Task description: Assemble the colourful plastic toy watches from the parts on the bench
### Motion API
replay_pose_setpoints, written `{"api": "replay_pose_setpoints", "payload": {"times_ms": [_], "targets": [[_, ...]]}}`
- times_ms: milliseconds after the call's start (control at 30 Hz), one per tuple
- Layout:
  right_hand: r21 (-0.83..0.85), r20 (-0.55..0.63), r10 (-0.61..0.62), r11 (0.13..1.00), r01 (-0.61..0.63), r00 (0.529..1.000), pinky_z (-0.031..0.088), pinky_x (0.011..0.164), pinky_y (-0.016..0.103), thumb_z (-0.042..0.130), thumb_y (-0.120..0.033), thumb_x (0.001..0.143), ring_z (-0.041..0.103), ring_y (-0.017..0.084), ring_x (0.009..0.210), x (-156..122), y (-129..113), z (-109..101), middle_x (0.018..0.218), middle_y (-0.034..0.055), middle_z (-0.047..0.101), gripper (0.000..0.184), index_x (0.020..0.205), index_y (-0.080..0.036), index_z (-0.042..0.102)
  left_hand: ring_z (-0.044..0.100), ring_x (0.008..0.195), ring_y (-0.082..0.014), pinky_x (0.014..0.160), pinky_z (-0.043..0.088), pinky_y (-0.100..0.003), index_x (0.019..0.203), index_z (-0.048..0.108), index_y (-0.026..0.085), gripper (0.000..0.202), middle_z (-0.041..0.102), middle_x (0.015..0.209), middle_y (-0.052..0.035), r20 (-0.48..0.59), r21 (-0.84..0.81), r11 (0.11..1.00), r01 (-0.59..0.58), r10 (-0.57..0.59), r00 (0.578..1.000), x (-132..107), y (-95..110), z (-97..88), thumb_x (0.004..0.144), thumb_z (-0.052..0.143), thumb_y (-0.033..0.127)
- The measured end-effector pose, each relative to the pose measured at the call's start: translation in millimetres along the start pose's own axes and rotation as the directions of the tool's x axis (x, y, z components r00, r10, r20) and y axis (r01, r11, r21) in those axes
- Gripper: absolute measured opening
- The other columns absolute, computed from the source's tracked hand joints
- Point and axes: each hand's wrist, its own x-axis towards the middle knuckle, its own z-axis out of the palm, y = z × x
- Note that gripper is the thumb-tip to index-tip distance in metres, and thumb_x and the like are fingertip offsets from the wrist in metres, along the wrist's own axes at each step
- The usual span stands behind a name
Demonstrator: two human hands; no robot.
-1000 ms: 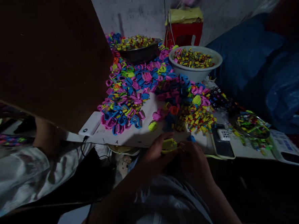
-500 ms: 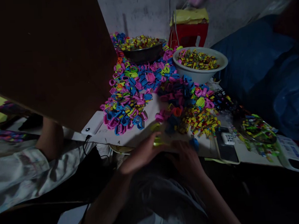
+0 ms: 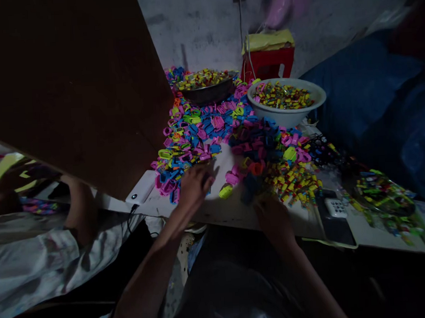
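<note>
My left hand (image 3: 194, 185) reaches over the front of a pile of pink, blue and yellow-green plastic ring-shaped pieces (image 3: 170, 173). Its thumb and fingers are apart, and I see nothing held between them. Just right of it, a yellow-green piece (image 3: 225, 192) lies on the white tabletop (image 3: 215, 211), close to some pink pieces (image 3: 232, 177). In shadow, my right hand (image 3: 276, 220) has its fingers curled together at the near edge of a heap of small yellow-and-red pieces (image 3: 295, 182). What those fingers pinch is too dark to make out.
Behind the piles stand a dark metal bowl (image 3: 208, 93) and a pale basin (image 3: 285, 116), both full of small yellow-red pieces. A large brown board (image 3: 75, 90) blocks the left, with another person's arm (image 3: 79, 208) beyond. A phone (image 3: 337, 223) lies at right, a white device (image 3: 141, 188) at left.
My left hand has moved left and forward to the pile; the yellow-green piece it held no longer shows in it. My right hand has shifted slightly right, away from the left. The view has tilted up.
</note>
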Motion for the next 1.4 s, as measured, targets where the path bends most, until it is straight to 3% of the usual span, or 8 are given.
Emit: {"api": "replay_pose_setpoints", "payload": {"times_ms": [167, 367, 433, 600, 767, 1033, 1267, 1400], "targets": [[0.388, -0.057, 0.081, 0.920, -0.053, 0.995, 0.043, 0.056, 0.026, 0.050, -0.041, 0.089, 0.065, 0.019, 0.066, -26.4, 0.1, -13.2, 0.075, 0.0041, 0.068, 0.028, 0.103, -0.018, 0.056, 0.048, 0.116, -0.0327, 0.099, 0.036, -0.052, 0.107, 0.067, 0.016, 0.027, 0.061, 0.119, -0.0130, 0.155, -0.102, 0.992, 0.072, -0.056, 0.986, -25.4, 36.6, 49.3, 0.091, 0.051, 0.031], [0.609, 0.023, -0.012, 0.793, -0.005, 1.000, 0.052, 0.068, 0.025, 0.047, -0.032, 0.092, 0.068, 0.017, 0.081, -44.8, -9.8, -23.7, 0.094, 0.0051, 0.071, 0.020, 0.103, -0.022, 0.060, 0.057, 0.107, -0.0240, 0.095, 0.043, -0.037, 0.090, 0.066, 0.017, 0.019, 0.065, 0.111, -0.0091, 0.251, -0.339, 0.937, 0.087, 0.001, 0.968, -38.1, 52.3, 49.0, 0.089, 0.056, 0.033], [0.655, -0.020, 0.024, 0.756, -0.005, 1.000, 0.054, 0.071, 0.027, 0.050, -0.032, 0.091, 0.068, 0.017, 0.083, -49.0, -13.5, -26.3, 0.094, 0.0057, 0.071, 0.019, 0.102, -0.021, 0.061, 0.061, 0.092, -0.0200, 0.082, 0.048, -0.031, 0.098, 0.062, 0.018, 0.024, 0.066, 0.100, -0.0055, 0.343, -0.560, 0.801, 0.213, -0.010, 0.939, -51.1, 63.7, 41.0, 0.085, 0.061, 0.038], [0.733, -0.114, 0.072, 0.679, 0.035, 0.991, 0.055, 0.069, 0.026, 0.059, -0.030, 0.087, 0.069, 0.017, 0.082, -59.2, -20.1, -36.9, 0.091, 0.0052, 0.072, 0.014, 0.096, -0.022, 0.064, 0.060, 0.098, -0.0191, 0.083, 0.047, -0.029, 0.136, 0.039, 0.026, 0.079, 0.059, 0.112, -0.0047, 0.563, -0.826, 0.127, 0.549, 0.153, 0.812, -75.3, 92.5, 12.8, 0.070, 0.079, 0.038], [0.747, -0.123, 0.073, 0.664, 0.044, 0.990, 0.055, 0.067, 0.023, 0.060, -0.026, 0.087, 0.069, 0.015, 0.079, -69.4, -22.6, -48.6, 0.089, 0.0036, 0.072, 0.014, 0.100, -0.023, 0.062, 0.062, 0.096, -0.0199, 0.085, 0.044, -0.028, 0.127, 0.048, 0.019, 0.068, 0.065, 0.102, -0.0073, 0.544, -0.825, -0.080, 0.560, 0.156, 0.824, -76.3, 108.0, -8.6, 0.072, 0.076, 0.047], [0.694, -0.219, 0.110, 0.716, 0.076, 0.970, 0.055, 0.067, 0.023, 0.061, -0.026, 0.085, 0.068, 0.015, 0.079, -77.3, -29.1, -52.9, 0.090, 0.0019, 0.070, 0.013, 0.098, -0.024, 0.060, 0.066, 0.093, -0.0171, 0.078, 0.049, -0.026, 0.092, 0.035, 0.022, 0.063, 0.066, 0.110, -0.0067, 0.541, -0.831, -0.117, 0.544, 0.063, 0.839, -81.2, 132.3, -28.5, 0.057, 0.087, 0.017], [0.604, -0.238, 0.076, 0.792, 0.087, 0.968, 0.054, 0.067, 0.027, 0.055, -0.028, 0.088, 0.068, 0.017, 0.082, -78.9, -28.8, -56.2, 0.094, 0.0044, 0.070, 0.009, 0.096, -0.024, 0.058, 0.063, 0.106, -0.0237, 0.091, 0.049, -0.037, 0.106, 0.039, 0.024, 0.061, 0.063, 0.112, -0.0075, 0.480, -0.876, 0.076, 0.475, 0.054, 0.876, -88.7, 134.9, -34.6, 0.063, 0.083, 0.025], [0.372, -0.204, -0.137, 0.905, 0.206, 0.969, 0.051, 0.068, 0.031, 0.042, -0.024, 0.093, 0.065, 0.020, 0.080, -75.9, -29.4, -62.7, 0.091, 0.0075, 0.068, 0.013, 0.096, -0.023, 0.055, 0.062, 0.104, -0.0210, 0.092, 0.047, -0.036, 0.116, 0.039, 0.026, 0.061, 0.059, 0.113, -0.0059, 0.482, -0.873, 0.117, 0.473, 0.065, 0.874, -91.2, 130.4, -29.0, 0.070, 0.078, 0.034]]}}
